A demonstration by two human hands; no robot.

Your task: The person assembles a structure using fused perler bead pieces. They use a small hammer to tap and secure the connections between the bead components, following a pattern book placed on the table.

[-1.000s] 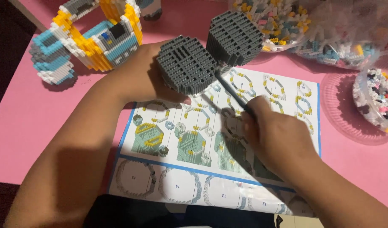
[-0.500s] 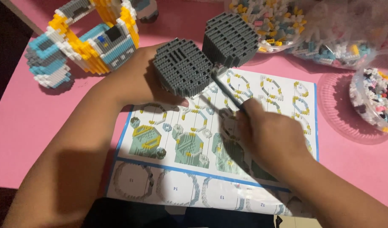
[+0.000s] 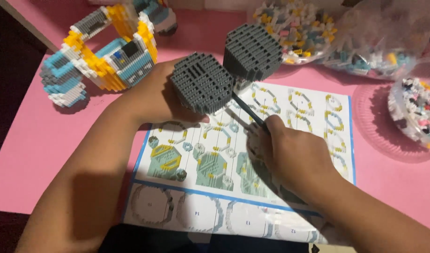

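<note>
My left hand (image 3: 151,96) grips a grey micro-brick model (image 3: 203,82) made of two studded octagonal blocks, the second block (image 3: 252,51) sitting behind and to the right. My right hand (image 3: 294,157) holds a thin dark tool (image 3: 248,110) whose tip points up to the underside of the model, between the two blocks. Both hands hover over an instruction sheet (image 3: 313,117) printed with building diagrams, which lies on the pink table (image 3: 32,140).
A built yellow, blue, white and grey brick assembly (image 3: 100,56) stands at the upper left. Clear bags of loose small bricks (image 3: 318,33) lie at the top right. A clear dish of mixed bricks (image 3: 418,112) sits on a pink lid at the right edge.
The view shifted slightly, so the model and both hands appear a little lower and to the left. The tool stays at the model's underside.
</note>
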